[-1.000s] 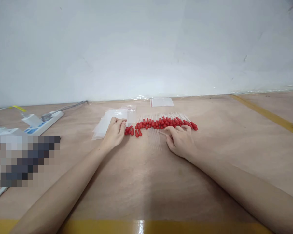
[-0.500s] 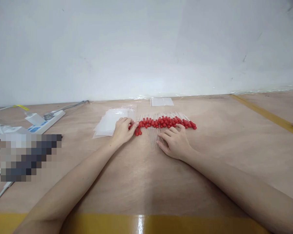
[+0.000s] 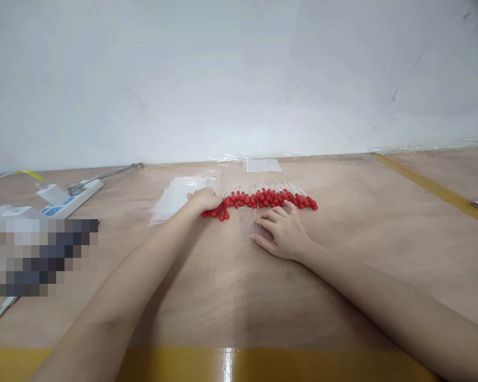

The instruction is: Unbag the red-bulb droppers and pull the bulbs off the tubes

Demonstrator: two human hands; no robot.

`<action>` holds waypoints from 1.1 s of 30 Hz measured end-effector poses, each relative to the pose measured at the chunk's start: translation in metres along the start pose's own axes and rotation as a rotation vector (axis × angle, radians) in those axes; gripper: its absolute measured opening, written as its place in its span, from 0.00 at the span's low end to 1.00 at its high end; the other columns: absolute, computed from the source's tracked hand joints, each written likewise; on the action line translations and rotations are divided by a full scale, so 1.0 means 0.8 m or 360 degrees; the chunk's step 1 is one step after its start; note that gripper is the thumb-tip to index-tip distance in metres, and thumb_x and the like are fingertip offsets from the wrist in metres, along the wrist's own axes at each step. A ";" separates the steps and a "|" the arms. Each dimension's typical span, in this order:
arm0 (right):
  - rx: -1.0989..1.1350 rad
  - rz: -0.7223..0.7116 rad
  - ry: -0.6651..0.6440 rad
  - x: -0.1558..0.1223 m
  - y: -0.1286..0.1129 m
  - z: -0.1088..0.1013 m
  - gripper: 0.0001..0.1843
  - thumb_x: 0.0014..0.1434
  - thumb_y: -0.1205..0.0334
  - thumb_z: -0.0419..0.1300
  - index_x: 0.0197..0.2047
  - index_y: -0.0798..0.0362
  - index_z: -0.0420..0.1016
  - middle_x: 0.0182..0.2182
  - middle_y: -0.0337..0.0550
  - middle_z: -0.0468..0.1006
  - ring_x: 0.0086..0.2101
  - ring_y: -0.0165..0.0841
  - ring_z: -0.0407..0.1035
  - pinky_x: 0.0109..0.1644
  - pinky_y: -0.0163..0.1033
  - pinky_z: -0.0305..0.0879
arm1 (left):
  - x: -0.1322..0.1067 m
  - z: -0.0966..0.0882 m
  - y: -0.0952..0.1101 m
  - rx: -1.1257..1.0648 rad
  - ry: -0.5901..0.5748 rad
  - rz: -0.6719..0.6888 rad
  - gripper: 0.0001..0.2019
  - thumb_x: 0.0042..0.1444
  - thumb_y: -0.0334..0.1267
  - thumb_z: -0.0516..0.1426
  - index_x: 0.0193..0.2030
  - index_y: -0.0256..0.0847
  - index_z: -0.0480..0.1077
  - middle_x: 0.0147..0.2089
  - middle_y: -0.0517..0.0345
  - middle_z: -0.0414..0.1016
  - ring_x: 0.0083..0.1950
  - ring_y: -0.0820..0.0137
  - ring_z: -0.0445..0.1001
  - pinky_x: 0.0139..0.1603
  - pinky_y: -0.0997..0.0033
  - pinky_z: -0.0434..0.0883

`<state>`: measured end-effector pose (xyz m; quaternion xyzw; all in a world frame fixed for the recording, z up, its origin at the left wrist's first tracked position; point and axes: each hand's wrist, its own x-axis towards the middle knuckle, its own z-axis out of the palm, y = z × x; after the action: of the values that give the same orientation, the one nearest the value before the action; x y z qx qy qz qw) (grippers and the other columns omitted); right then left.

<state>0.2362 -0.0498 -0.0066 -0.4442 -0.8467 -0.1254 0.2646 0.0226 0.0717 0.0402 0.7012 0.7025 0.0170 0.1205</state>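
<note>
A row of clear, thin droppers with red bulbs [image 3: 265,198] lies across the middle of the table. Several have their clear tubes [image 3: 247,222] pointing towards me, while others point to the wall. My left hand [image 3: 205,199] is at the left end of the row, its fingers mostly hidden behind its back, so I cannot see what they grip. More red bulbs [image 3: 222,213] show just below it. Over the near tubes and the right part of the row rests my right hand [image 3: 284,229], fingers spread and thumb apart, the index fingertip at the bulbs.
Clear plastic bags [image 3: 171,197] lie stacked left of the row, partly behind my left hand. Another flat white bag [image 3: 262,165] is near the wall. A power strip [image 3: 77,199] with plugs and cables stands at the left, beside a blurred-out dark object [image 3: 51,260]. Yellow tape [image 3: 183,366] marks the near edge.
My left hand has turned over and reached further past the left end of the row, uncovering more red bulbs below it. My right hand has stayed nearly still.
</note>
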 end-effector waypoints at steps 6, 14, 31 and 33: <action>0.0045 0.0016 0.0026 -0.001 0.000 0.000 0.20 0.57 0.46 0.50 0.41 0.51 0.73 0.38 0.43 0.75 0.40 0.35 0.63 0.56 0.53 0.40 | -0.007 -0.003 0.004 0.0021 0.0021 -0.0032 0.15 0.49 0.45 0.51 0.17 0.40 0.67 0.16 0.54 0.70 0.27 0.60 0.73 0.43 0.56 0.61; 0.0096 0.0315 0.0441 0.000 0.009 0.005 0.27 0.55 0.49 0.53 0.54 0.55 0.63 0.50 0.53 0.66 0.49 0.41 0.59 0.53 0.48 0.50 | -0.059 0.000 -0.014 0.0193 0.0824 0.0521 0.12 0.60 0.39 0.43 0.39 0.37 0.63 0.34 0.47 0.73 0.39 0.57 0.70 0.42 0.58 0.59; 0.0023 -0.0152 0.0231 0.006 0.002 0.008 0.15 0.60 0.54 0.50 0.42 0.50 0.74 0.25 0.37 0.76 0.31 0.29 0.62 0.53 0.46 0.42 | -0.108 0.064 -0.006 -0.0056 0.0936 0.1566 0.08 0.59 0.37 0.50 0.40 0.39 0.67 0.40 0.54 0.71 0.43 0.68 0.66 0.49 0.61 0.55; 0.0045 -0.0155 0.0199 0.008 0.002 0.009 0.14 0.61 0.56 0.50 0.41 0.50 0.74 0.23 0.37 0.75 0.31 0.29 0.61 0.52 0.45 0.43 | -0.107 0.064 -0.005 -0.0049 0.0858 0.1587 0.08 0.59 0.39 0.50 0.40 0.40 0.67 0.37 0.57 0.72 0.41 0.69 0.67 0.51 0.61 0.54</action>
<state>0.2324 -0.0416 -0.0090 -0.3900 -0.8509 -0.1535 0.3168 0.0275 -0.0209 0.0019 0.9172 0.2920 0.2604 -0.0756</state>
